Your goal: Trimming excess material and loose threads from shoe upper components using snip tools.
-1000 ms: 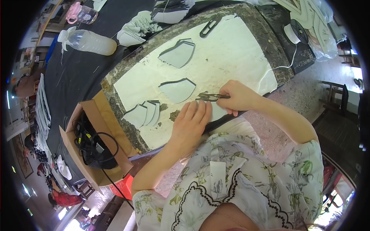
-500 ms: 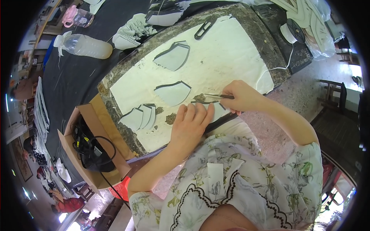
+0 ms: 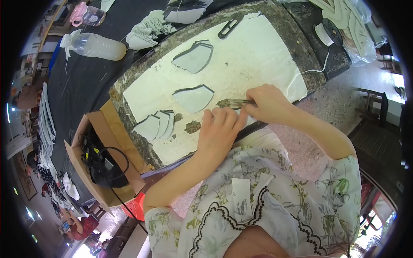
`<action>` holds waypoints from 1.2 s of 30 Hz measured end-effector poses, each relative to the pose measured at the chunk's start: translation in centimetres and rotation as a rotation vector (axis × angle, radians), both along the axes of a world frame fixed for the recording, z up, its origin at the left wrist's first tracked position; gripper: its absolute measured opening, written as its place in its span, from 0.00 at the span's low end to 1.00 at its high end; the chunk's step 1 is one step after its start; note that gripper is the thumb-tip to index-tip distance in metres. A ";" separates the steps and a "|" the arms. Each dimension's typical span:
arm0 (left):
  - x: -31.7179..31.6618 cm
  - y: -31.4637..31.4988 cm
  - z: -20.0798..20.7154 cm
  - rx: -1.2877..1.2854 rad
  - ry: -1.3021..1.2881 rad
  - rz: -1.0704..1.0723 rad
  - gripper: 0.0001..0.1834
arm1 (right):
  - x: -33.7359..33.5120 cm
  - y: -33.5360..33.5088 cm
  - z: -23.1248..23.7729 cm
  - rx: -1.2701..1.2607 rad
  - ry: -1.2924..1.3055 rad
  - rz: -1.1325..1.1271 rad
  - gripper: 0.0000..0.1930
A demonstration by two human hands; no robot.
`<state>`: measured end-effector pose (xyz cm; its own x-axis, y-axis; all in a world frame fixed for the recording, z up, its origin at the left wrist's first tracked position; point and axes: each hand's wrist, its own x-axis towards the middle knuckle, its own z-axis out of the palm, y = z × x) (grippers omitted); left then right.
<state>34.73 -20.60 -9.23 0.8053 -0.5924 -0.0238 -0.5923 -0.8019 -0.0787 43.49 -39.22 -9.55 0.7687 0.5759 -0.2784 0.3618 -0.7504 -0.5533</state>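
My right hand (image 3: 269, 103) is closed round a slim, dark-handled pointed metal tool (image 3: 241, 102), whose exact kind I cannot make out. Its tip points left, over a dark brown patch on the white sheet (image 3: 254, 56). My left hand (image 3: 219, 129), fingers bent, holds a pale grey dark-edged piece down at the board's near edge; most of that piece is hidden under both hands, which almost touch. Beyond lie two more pale grey pieces with dark edges, one nearer (image 3: 194, 99) and one farther (image 3: 194, 58). Several overlapping pieces (image 3: 155, 124) lie to the left.
A black slotted tool (image 3: 228, 29) lies near the board's far edge. Left of the board stand a cardboard box (image 3: 79, 157) with black cables and a bottle of cloudy liquid (image 3: 98, 46). A thread spool (image 3: 325, 34) sits at far right, its white thread trailing onto the sheet.
My right hand has turned and shifted slightly, bringing its fingers down close to my left thumb. The tool has moved left and lies flatter. My left hand stays nearly in place.
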 end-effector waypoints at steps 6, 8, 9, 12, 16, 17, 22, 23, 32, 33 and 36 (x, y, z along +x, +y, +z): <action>-0.7 0.3 -0.5 -0.062 0.016 0.085 0.27 | -0.1 -1.2 3.7 0.058 -0.404 -0.212 0.12; -1.2 0.0 -0.4 -0.093 -0.013 0.142 0.29 | -2.6 -1.7 4.9 0.035 -0.358 -0.334 0.15; -1.6 0.0 -0.5 -0.116 -0.033 0.193 0.30 | -4.2 -1.9 4.2 0.008 -0.270 -0.340 0.14; -1.9 -0.2 -0.5 -0.153 -0.039 0.211 0.28 | -8.4 -1.8 2.1 -0.024 -0.195 -0.352 0.14; -2.0 -0.3 -0.4 -0.142 -0.067 0.204 0.27 | -9.2 -0.4 0.5 -0.027 -0.205 -0.429 0.13; -2.1 -0.2 -0.6 -0.142 -0.054 0.198 0.27 | -9.0 0.0 0.2 -0.027 -0.206 -0.432 0.13; -2.4 -0.3 -1.2 -0.161 -0.067 0.195 0.26 | -8.4 0.9 -0.6 -0.007 -0.271 -0.438 0.12; -2.4 -0.4 -1.1 -0.154 -0.074 0.196 0.26 | -8.3 1.1 -0.7 -0.010 -0.272 -0.440 0.12; -1.9 0.2 -0.8 -0.271 -0.046 0.212 0.26 | -7.5 1.2 -1.3 -0.026 -0.317 -0.414 0.14; -1.9 0.5 -0.7 -0.373 -0.023 0.227 0.26 | -7.6 1.1 -0.5 0.080 -0.241 -0.464 0.14; -2.9 0.2 -0.5 -0.544 0.072 0.224 0.27 | -6.0 0.6 0.6 0.257 -0.291 -0.407 0.15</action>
